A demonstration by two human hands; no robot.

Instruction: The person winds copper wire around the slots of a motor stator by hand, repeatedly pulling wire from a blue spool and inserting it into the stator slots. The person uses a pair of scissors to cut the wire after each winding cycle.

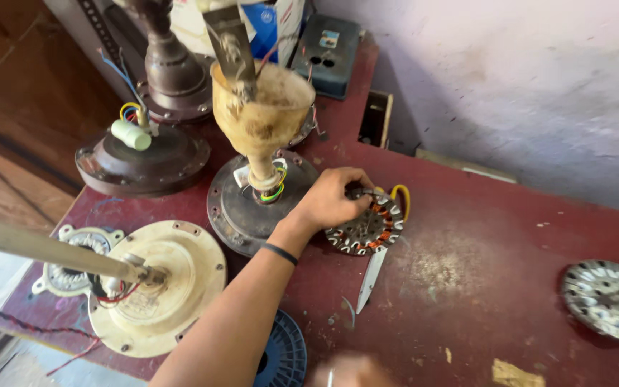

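Your left hand has its fingers closed on the top of the wound fan stator, mid-bench beside the knife. Hold it flat, clear of the yellow lead. Your right hand, near edge, is blurred; its grip cannot be told.

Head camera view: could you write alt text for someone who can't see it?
A person's left hand grips a round copper-wound fan stator on a dark red workbench. Dismantled ceiling fan motors crowd the bench's left side; the right hand is blurred at the bottom edge.
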